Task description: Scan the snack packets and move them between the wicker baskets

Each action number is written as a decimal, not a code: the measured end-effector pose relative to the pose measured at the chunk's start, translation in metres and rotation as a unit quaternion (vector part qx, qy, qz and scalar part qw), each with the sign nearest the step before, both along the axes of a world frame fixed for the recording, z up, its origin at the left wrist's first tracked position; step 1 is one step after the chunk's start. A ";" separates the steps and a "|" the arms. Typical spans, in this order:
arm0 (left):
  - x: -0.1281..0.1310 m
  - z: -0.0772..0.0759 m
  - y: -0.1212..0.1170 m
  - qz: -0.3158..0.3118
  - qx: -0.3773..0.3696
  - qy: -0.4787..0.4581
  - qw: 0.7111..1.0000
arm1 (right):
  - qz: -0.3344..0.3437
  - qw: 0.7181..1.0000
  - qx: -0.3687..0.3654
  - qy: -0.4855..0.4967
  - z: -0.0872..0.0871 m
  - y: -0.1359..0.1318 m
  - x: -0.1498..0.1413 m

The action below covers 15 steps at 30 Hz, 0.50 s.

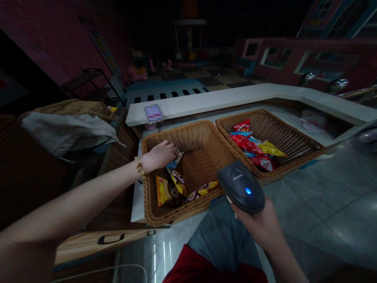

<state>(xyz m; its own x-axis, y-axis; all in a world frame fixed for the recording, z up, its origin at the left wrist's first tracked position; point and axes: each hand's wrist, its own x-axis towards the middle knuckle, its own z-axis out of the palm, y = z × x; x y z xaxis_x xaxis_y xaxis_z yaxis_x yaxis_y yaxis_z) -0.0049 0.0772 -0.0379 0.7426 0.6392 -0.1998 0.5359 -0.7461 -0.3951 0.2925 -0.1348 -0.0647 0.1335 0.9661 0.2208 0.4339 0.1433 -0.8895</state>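
My left hand (161, 155) reaches into the left wicker basket (203, 126), its fingers curled over a blue and white snack bag (176, 161) near the left wall. The fingertips are partly hidden. Just below that hand lie yellow snack bags (163, 190) with brown pictures, and another yellow bag (203, 190) rests along the front wall. My right hand (262, 224) is closed around the handle of a dark barcode scanner (241, 186) with a lit blue light. The scanner sits over the front right corner of the left basket.
A second wicker basket (294, 135) to the right holds red, yellow and blue snack bags (247, 143). Behind both runs a raised white counter ledge (235, 94), bearing a small blurred card (153, 113). White cloth (70, 129) lies at left. Below is a wooden drawer front (129, 237).
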 end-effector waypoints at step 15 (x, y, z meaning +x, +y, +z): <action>-0.007 -0.014 0.015 0.053 -0.089 -0.080 0.991 | -0.014 1.000 -0.006 0.015 0.003 -0.008 0.003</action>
